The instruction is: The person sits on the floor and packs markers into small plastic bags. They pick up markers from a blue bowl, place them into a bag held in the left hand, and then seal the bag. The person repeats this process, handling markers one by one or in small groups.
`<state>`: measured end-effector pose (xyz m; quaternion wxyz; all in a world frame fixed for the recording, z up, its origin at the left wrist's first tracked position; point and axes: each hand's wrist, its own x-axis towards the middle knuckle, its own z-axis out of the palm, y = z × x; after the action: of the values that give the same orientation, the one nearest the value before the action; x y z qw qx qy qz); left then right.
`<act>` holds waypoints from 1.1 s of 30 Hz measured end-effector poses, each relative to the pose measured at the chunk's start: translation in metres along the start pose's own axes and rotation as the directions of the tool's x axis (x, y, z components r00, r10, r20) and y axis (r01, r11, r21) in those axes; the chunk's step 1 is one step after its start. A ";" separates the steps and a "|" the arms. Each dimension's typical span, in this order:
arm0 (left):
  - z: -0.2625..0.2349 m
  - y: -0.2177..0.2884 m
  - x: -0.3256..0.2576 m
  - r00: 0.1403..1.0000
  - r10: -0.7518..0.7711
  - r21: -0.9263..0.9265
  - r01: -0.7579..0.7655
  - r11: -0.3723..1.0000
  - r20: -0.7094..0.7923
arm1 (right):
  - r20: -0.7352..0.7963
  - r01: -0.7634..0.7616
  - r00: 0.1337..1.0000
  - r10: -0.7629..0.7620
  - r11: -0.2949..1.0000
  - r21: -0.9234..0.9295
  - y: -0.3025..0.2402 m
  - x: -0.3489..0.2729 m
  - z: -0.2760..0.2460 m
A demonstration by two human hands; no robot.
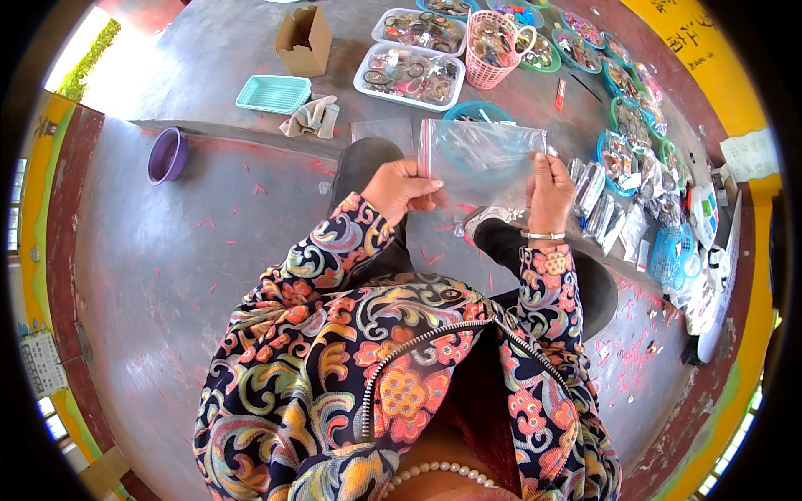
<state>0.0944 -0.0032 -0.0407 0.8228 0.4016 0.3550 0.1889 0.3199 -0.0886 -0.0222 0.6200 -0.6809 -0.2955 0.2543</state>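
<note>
Stretched between my two hands is a clear plastic zip bag (484, 167), its red-striped zip edge toward the left. My left hand (401, 192) pinches that zip edge between thumb and fingers. At the opposite end, my right hand (550, 190) grips the bag's upper right corner. The bag looks flat, though glare hides whether anything lies inside. Through the film a teal round basket (478, 113) shows on the ledge behind. Another flat clear bag (383, 132) lies at the ledge's edge, just beyond my left hand.
Beyond my hands stand white trays (359, 82) of small accessories, a pink basket (491, 63), a cardboard box (304, 42), a mint tray (274, 94) and a crumpled cloth glove (311, 117). Several filled baskets line the right. A purple tub (170, 157) sits on the lower floor at left.
</note>
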 end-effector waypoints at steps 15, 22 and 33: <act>-0.184 0.023 0.073 0.934 0.123 0.018 -0.124 0.992 -0.336 | 0.291 -0.111 0.947 0.137 0.988 -0.103 -0.017 -0.012 0.013; -0.223 -0.038 0.086 0.867 -0.107 0.021 0.134 0.991 -0.487 | 0.344 -0.175 0.909 0.235 0.965 -0.197 -0.031 -0.032 0.011; -0.265 -0.055 0.101 0.780 -0.216 0.122 0.349 0.929 -0.587 | 0.391 -0.304 0.845 0.366 0.929 -0.213 -0.035 -0.050 0.015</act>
<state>-0.0304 0.1632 -0.2410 0.6490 0.3595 0.6575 0.1314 0.2710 -0.1122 0.0102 0.4365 -0.6929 -0.3166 0.4787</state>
